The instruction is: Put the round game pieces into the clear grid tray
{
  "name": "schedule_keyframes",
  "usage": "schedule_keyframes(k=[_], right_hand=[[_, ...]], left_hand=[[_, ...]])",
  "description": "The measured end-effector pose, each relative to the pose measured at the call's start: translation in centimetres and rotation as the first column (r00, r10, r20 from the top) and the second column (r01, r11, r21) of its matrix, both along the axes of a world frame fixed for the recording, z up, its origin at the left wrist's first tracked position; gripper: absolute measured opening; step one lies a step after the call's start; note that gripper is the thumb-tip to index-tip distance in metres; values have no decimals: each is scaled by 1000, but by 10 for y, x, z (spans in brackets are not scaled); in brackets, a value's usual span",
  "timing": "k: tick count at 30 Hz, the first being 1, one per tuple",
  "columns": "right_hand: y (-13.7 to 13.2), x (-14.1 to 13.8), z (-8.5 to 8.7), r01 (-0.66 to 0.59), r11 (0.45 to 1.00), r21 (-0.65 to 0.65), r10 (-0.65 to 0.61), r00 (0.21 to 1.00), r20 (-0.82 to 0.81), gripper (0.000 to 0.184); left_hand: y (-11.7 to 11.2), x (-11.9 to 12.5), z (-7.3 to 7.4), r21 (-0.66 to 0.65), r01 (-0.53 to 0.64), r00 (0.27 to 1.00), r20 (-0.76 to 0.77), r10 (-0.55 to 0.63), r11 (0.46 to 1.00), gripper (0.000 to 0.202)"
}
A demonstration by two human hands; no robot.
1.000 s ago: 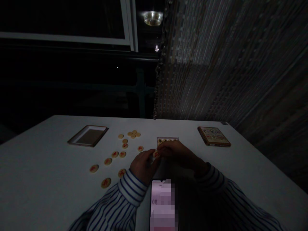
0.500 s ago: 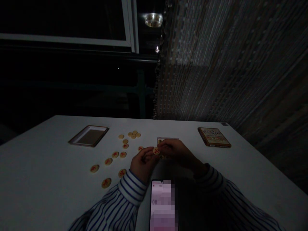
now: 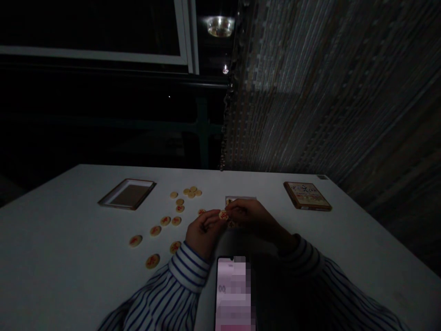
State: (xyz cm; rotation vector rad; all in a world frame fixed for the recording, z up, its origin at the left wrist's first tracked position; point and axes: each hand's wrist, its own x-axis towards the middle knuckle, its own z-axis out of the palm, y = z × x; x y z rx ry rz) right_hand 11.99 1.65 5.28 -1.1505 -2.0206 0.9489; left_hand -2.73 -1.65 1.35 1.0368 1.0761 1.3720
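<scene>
The scene is dim. My left hand (image 3: 203,232) and my right hand (image 3: 250,215) meet above the white table (image 3: 69,257), both pinching a round cream game piece with a red mark (image 3: 223,214). Just behind my right hand lies a small open box (image 3: 237,200) with pieces in it, mostly hidden by the hand. Several more round pieces (image 3: 165,220) lie scattered on the table left of my hands. Both wrists wear striped sleeves.
A lit phone (image 3: 234,294) lies at the near edge between my arms. An empty box tray (image 3: 127,193) sits at the far left, a printed box lid (image 3: 307,195) at the far right. A beaded curtain hangs behind the table.
The piece has been lifted slightly from near the table up between both hands' fingertips. My hands otherwise stay in place.
</scene>
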Motion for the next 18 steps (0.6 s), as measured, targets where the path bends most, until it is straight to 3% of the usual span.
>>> schedule_keyframes(k=[13,18], right_hand=[[-1,1,0,-38,998,-46,36,999,-39,20],[0,2,1,-45,999,-2,45,999,-16,21]], left_hand=[[2,-2,-2,6,1,1000,24,-2,1000,34],[2,-2,-2,13,-10,1000,-10,10,1000,33]])
